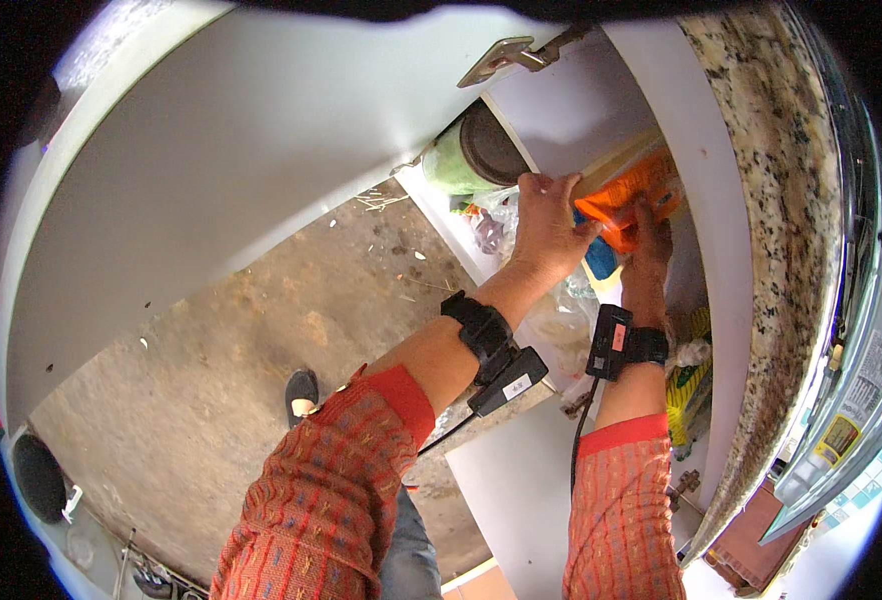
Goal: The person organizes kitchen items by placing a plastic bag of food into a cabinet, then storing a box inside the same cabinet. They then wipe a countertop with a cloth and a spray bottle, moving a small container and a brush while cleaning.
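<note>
Both hands reach into a low cabinet below a granite countertop. My right hand grips an orange plastic bag inside it; part of the fingers lies in shadow. Just left of the bag is my left hand, with its thumb close to the bag's lower edge; whether it holds anything is unclear. Under the orange bag shows a blue item. A green container with a dark lid stands at the cabinet's back left. Clear plastic bags lie beneath my wrists.
An open white cabinet door spans the left, its metal hinge at the top. Another white door is below. The granite countertop edge curves along the right. Yellow netting sits inside the cabinet. Small debris dots the floor.
</note>
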